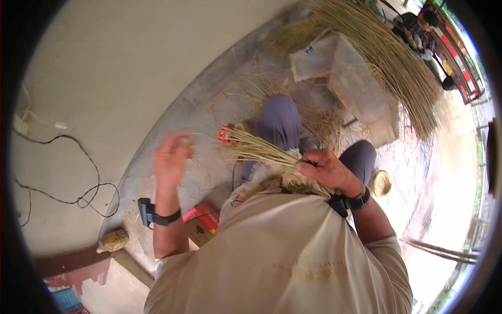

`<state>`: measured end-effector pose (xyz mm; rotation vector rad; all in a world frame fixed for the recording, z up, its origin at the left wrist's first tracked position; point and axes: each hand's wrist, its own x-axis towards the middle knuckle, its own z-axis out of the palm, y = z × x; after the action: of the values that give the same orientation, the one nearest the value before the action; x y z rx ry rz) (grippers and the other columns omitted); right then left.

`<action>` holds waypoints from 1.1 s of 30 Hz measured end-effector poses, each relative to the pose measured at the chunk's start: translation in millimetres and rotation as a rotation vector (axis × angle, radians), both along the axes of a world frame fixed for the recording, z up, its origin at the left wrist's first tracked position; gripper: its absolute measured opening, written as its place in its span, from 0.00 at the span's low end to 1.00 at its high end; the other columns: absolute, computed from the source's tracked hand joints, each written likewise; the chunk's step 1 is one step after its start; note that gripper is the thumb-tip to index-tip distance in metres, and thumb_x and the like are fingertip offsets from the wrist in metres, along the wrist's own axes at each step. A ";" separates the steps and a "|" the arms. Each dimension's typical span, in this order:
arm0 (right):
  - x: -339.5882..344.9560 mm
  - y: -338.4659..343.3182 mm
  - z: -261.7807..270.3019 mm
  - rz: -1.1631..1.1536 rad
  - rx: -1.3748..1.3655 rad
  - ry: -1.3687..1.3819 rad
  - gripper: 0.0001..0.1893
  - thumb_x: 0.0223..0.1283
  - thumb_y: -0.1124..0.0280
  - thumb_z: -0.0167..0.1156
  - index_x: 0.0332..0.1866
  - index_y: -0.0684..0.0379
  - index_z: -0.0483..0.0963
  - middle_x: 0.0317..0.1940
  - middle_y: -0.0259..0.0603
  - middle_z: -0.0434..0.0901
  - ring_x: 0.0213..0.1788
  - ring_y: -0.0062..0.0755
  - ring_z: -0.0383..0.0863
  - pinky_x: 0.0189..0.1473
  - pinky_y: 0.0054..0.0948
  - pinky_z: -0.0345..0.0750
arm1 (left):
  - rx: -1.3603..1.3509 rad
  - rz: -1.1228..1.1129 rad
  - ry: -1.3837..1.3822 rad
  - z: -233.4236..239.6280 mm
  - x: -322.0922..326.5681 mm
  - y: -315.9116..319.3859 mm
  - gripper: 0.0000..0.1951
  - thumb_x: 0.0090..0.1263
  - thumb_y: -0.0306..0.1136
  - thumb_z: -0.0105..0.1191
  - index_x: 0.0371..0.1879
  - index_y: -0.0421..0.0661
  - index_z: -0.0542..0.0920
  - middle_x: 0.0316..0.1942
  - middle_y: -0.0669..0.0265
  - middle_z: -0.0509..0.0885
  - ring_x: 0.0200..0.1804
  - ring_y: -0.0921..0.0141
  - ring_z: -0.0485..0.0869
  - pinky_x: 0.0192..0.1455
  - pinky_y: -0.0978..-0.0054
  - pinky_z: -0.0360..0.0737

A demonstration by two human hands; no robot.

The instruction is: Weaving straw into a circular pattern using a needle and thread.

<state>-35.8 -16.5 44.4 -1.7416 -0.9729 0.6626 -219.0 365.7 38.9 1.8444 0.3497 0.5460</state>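
Note:
My right hand [325, 168] is closed around one end of a small bundle of dry straw stalks [270, 151], which fans out to the left over my knee. Blurred by motion, my left hand [174, 151] is raised to the left of the bundle's loose ends, apart from them; its fingers look partly curled, and I cannot tell whether it holds thin strands. A small red patterned packet or wrapper [226, 135] shows at the far end of the stalks. Bits of straw and a stained cloth lie on my lap.
A large heap of long stalks [384, 59] lies at the upper right beside translucent plastic sheeting [357, 82]. A straw coil [381, 183], a red box [204, 216], a stone [113, 240] and a black cable [84, 151] are around me. A person [419, 33] sits at the far upper right.

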 end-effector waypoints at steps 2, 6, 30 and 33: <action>1.7 -9.9 -3.0 -0.010 -0.038 0.055 0.17 0.73 0.64 0.69 0.30 0.65 0.77 0.21 0.35 0.65 0.28 0.22 0.65 0.31 0.34 0.66 | 0.373 -0.283 -0.018 20.3 31.9 -72.3 0.15 0.70 0.25 0.60 0.55 0.42 0.87 0.50 0.58 0.90 0.49 0.61 0.89 0.54 0.66 0.85; -7.0 -15.2 -3.2 -0.059 0.011 0.204 0.21 0.75 0.65 0.68 0.27 0.61 0.67 0.24 0.25 0.59 0.32 0.15 0.57 0.32 0.30 0.59 | 0.810 -0.616 -0.121 32.4 81.9 -123.6 0.21 0.65 0.33 0.69 0.57 0.42 0.86 0.62 0.52 0.84 0.66 0.51 0.81 0.70 0.55 0.77; 8.9 -55.3 -65.0 -0.082 0.135 0.245 0.14 0.75 0.61 0.66 0.46 0.64 0.82 0.31 0.37 0.80 0.34 0.34 0.81 0.39 0.37 0.78 | 0.236 -1.052 0.284 -26.4 126.7 -173.0 0.10 0.80 0.31 0.51 0.49 0.36 0.79 0.37 0.43 0.82 0.42 0.42 0.82 0.42 0.53 0.77; 21.8 -78.4 -76.2 -0.261 0.453 0.925 0.14 0.78 0.60 0.62 0.48 0.62 0.83 0.31 0.33 0.80 0.36 0.32 0.82 0.39 0.35 0.79 | 0.211 -1.025 0.271 -25.0 128.7 -181.7 0.10 0.79 0.30 0.52 0.49 0.36 0.79 0.36 0.43 0.82 0.41 0.41 0.82 0.42 0.53 0.77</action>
<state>-14.0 -94.9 -31.8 -0.9504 -0.2084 0.8692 -90.3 184.0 14.0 2.0096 -0.4979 -0.3883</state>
